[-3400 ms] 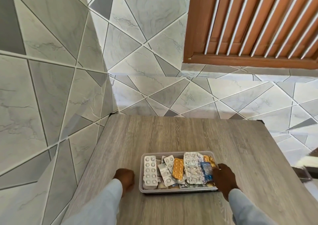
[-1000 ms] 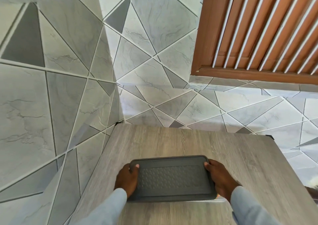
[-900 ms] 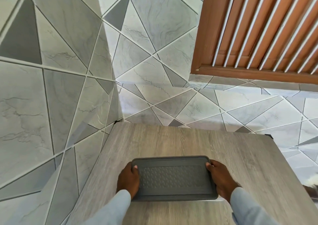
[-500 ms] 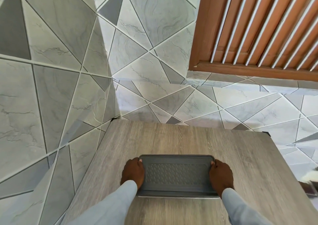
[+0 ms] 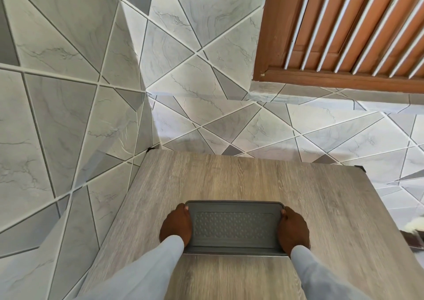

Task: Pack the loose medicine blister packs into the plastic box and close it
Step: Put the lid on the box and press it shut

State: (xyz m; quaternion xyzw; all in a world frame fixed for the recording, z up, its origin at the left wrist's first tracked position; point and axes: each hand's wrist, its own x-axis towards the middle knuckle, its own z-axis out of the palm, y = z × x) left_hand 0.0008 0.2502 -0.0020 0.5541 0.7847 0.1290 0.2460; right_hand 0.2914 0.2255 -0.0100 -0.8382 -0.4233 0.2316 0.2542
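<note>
Grey plastic lid (image 5: pixel 234 227) looked light and a bit bendy; left hand (image 5: pixel 176 227) and right hand (image 5: pixel 293 229) curled over its short ends, pressing down.

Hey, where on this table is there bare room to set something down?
The wooden table is bare between the grey lid and the tiled wall, and right of the right hand out to the edge. Left of the left hand is a narrower strip. The near edge is crowded by both sleeves.
</note>
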